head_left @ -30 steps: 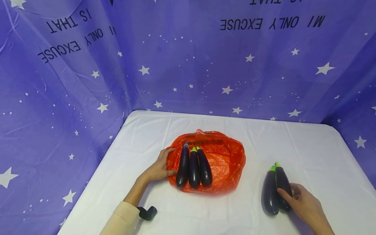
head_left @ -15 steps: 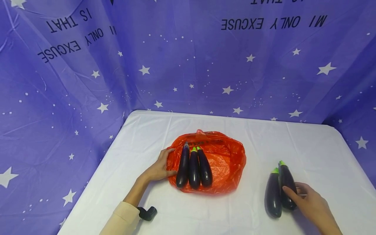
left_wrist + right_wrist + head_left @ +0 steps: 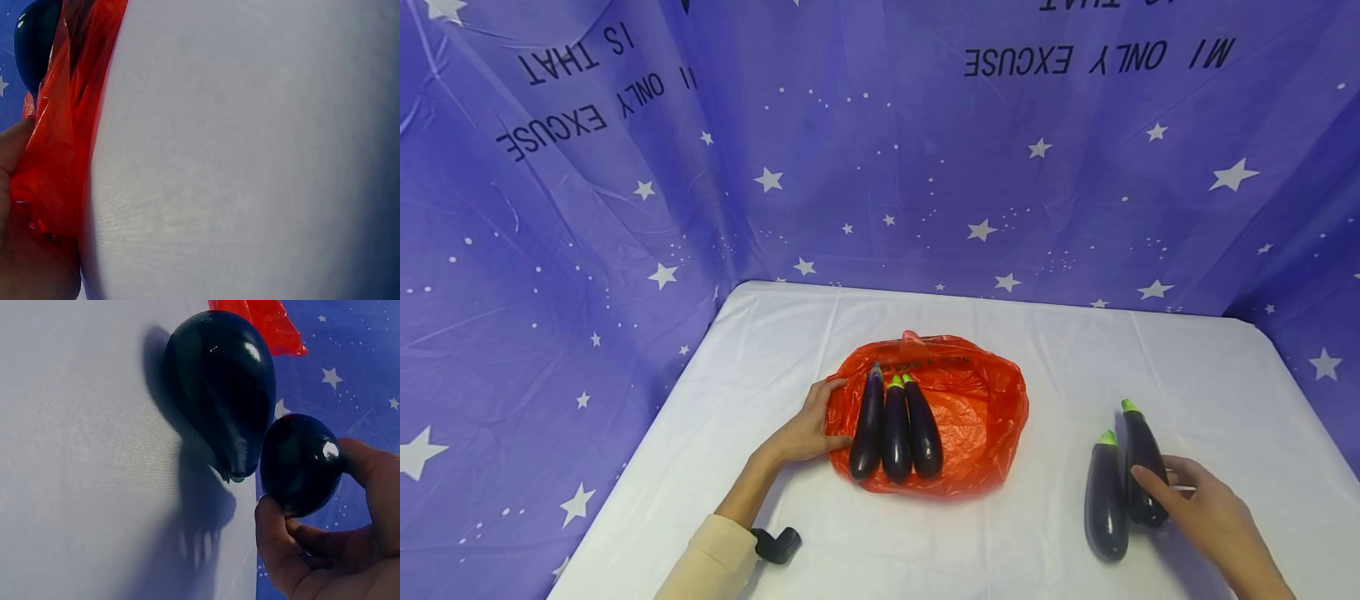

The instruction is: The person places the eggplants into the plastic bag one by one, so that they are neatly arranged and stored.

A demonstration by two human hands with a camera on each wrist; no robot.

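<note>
My right hand (image 3: pixel 1201 504) holds an eggplant (image 3: pixel 1142 458) between thumb and fingers at the right of the table. In the right wrist view this eggplant (image 3: pixel 300 465) shows its rounded end, with fingertips on both sides. Just left of it, a second eggplant (image 3: pixel 1107 500) lies on the white cloth, its green stem pointing away from me. My left hand (image 3: pixel 808 425) grips the left side of a red plastic bag (image 3: pixel 966 425), thumb at its near edge. Three dark eggplants (image 3: pixel 895 429) lie side by side on the bag's left half. Red film (image 3: pixel 53 162) fills the left hand's grasp in the left wrist view.
A white cloth (image 3: pixel 1052 350) covers the table. Purple star-printed curtains (image 3: pixel 925 167) stand behind it and along both sides. A black wrist-worn device (image 3: pixel 778 545) sits by the left sleeve.
My right hand has shifted right and slightly away with its eggplant, opening a gap from the neighbouring one, which has also slid slightly right. The left hand and the bag stay still.
</note>
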